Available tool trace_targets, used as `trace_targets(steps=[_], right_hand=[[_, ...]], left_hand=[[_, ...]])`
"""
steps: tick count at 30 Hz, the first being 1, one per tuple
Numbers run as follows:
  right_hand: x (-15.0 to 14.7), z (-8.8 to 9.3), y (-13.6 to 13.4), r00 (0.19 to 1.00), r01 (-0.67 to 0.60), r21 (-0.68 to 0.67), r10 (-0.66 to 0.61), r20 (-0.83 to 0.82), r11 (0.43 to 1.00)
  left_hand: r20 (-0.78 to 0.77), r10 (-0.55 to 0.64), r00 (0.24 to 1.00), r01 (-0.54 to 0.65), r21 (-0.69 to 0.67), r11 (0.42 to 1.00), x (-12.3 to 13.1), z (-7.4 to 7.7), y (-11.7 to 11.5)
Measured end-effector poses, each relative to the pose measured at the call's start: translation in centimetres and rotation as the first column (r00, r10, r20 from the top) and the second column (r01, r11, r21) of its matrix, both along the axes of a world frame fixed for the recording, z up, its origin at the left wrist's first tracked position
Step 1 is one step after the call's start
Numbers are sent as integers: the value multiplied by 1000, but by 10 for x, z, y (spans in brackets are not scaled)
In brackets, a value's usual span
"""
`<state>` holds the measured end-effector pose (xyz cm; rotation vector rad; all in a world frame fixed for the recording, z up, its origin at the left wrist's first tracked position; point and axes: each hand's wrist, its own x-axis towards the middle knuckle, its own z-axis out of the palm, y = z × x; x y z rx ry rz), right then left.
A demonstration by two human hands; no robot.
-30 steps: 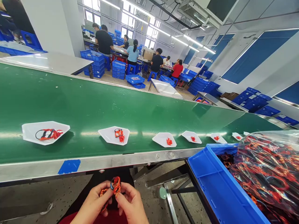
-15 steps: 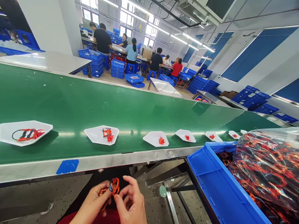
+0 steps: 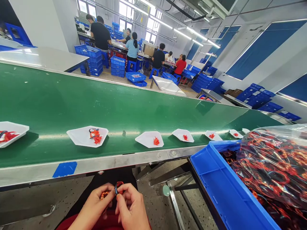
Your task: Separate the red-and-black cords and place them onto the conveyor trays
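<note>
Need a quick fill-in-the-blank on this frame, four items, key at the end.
1. The conveyor belt under the white trays is ____.
2. The patch on the metal rail is ____.
3. Of the left hand and right hand, the ____ one is nearer the crate.
4. The number of hands on the looped band is ____.
Missing words: green; blue; right; two.

I count seven white trays (image 3: 78,136) along the near edge of the belt (image 3: 134,102), six showing red bits (image 3: 156,141), plus one close-up blue bin (image 3: 216,185), one clear bag (image 3: 275,166), two hands (image 3: 98,204).
</note>
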<state>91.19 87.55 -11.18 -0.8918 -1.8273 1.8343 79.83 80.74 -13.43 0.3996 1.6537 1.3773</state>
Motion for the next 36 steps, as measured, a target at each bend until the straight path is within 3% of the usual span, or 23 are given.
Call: trace_targets(steps=[6, 14, 26, 36], right_hand=[[-1, -13, 0, 999, 15, -157, -21, -38, 988], [-5, -12, 0, 998, 47, -295, -59, -33, 954], [-7, -7, 2, 991, 76, -379, -112, -74, 922], [-8, -11, 0, 991, 91, -388, -123, -58, 917]], left_hand=[[-8, -10, 1000, 10, -5, 1000, 0, 2, 1], [-16, -37, 999, 37, -24, 999, -3, -1, -1], [21, -140, 990, 141, -19, 990, -10, -15, -1], [122, -140, 983, 138, 30, 990, -3, -12, -1]])
